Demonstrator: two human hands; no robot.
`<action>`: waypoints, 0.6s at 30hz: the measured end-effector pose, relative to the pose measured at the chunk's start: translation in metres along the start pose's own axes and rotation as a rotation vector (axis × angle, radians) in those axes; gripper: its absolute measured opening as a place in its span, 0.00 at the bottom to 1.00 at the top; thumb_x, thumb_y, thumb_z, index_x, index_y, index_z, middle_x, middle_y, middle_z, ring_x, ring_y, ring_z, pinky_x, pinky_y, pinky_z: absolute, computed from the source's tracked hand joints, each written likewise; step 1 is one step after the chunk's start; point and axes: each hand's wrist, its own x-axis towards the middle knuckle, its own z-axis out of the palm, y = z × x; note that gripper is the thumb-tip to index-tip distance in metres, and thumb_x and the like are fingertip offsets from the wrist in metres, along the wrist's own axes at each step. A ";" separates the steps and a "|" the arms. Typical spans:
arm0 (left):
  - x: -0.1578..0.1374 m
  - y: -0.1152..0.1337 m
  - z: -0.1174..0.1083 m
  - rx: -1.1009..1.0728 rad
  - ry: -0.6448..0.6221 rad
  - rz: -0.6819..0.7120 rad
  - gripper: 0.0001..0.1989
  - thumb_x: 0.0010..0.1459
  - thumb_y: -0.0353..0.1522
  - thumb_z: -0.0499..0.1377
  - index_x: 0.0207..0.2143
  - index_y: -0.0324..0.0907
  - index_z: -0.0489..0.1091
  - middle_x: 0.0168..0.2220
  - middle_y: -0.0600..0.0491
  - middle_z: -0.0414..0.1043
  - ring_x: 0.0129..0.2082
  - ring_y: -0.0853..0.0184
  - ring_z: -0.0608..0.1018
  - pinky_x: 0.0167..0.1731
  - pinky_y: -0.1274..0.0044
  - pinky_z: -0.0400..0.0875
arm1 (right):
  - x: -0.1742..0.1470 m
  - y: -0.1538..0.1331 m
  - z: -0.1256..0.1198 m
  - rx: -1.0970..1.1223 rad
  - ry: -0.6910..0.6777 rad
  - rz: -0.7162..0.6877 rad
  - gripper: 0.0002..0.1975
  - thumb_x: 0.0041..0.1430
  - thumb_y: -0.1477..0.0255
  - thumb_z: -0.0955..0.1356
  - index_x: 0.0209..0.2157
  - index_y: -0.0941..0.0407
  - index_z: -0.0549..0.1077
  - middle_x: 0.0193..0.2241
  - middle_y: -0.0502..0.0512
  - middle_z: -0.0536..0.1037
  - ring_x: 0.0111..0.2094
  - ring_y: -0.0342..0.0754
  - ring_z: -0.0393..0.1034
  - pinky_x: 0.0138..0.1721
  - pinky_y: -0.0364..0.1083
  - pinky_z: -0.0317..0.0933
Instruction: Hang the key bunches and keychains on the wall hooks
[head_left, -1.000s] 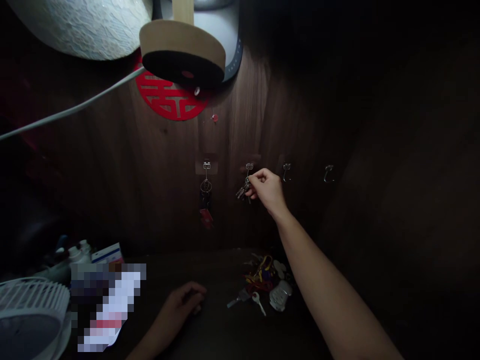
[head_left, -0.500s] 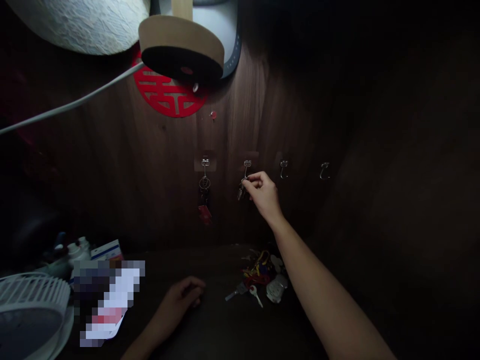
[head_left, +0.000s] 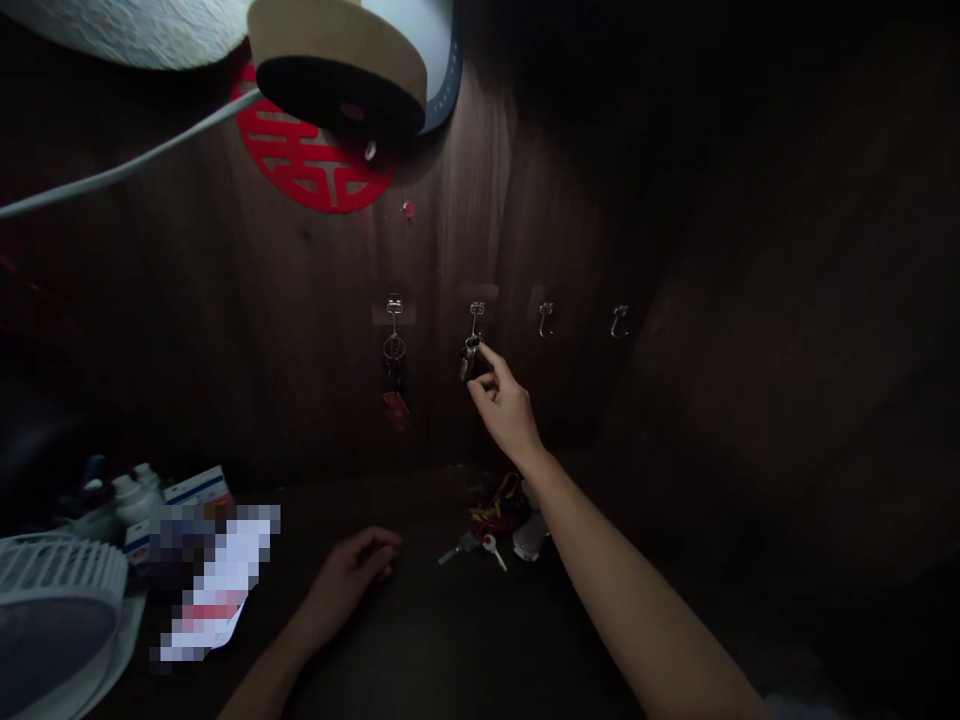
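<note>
My right hand [head_left: 506, 405] is raised to the dark wood wall, forefinger stretched out and thumb apart from it. The fingertip is at the edge of a small bunch of keys [head_left: 467, 360], whose ring hangs from the second metal hook [head_left: 476, 312]. To the left, another key ring [head_left: 394, 348] with a red tag [head_left: 396, 405] hangs on the first hook [head_left: 394, 306]. My left hand [head_left: 360, 562] rests on the dark tabletop with loosely bent fingers and nothing visible in it. More keys [head_left: 493, 550] with coloured cords [head_left: 499, 508] lie between my arms, partly behind the right forearm.
Two bare hooks [head_left: 547, 320] continue the row on the right. A lamp [head_left: 337, 75] with a white cord [head_left: 142, 165] juts out above, before a red paper-cut [head_left: 315, 165]. At left are a white fan [head_left: 67, 590], bottles [head_left: 135, 495] and a box [head_left: 199, 487].
My right thumb and forefinger have come apart, releasing the keys, which stay on the second hook. The hand has dropped slightly. The whole view has shifted, while my left hand rests as before.
</note>
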 end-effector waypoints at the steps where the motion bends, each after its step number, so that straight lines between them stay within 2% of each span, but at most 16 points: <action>1: 0.000 -0.001 0.000 0.005 -0.003 0.002 0.14 0.49 0.42 0.56 0.33 0.42 0.72 0.24 0.57 0.68 0.26 0.67 0.70 0.30 0.77 0.62 | -0.004 0.001 -0.002 -0.018 -0.021 -0.002 0.26 0.54 0.72 0.62 0.56 0.47 0.59 0.26 0.45 0.71 0.18 0.39 0.60 0.26 0.40 0.57; 10: 0.000 -0.008 0.003 0.092 -0.015 0.002 0.15 0.50 0.42 0.55 0.34 0.44 0.72 0.29 0.56 0.72 0.29 0.66 0.72 0.32 0.77 0.65 | -0.048 0.023 -0.013 -0.127 -0.194 0.088 0.20 0.54 0.73 0.62 0.50 0.49 0.67 0.32 0.47 0.73 0.23 0.39 0.63 0.28 0.40 0.58; 18: -0.002 -0.009 0.005 0.159 -0.025 0.036 0.14 0.52 0.41 0.53 0.35 0.44 0.72 0.32 0.55 0.73 0.32 0.66 0.74 0.33 0.77 0.67 | -0.091 0.044 -0.016 -0.140 -0.273 0.155 0.17 0.55 0.74 0.61 0.47 0.51 0.69 0.34 0.50 0.74 0.29 0.43 0.68 0.34 0.43 0.61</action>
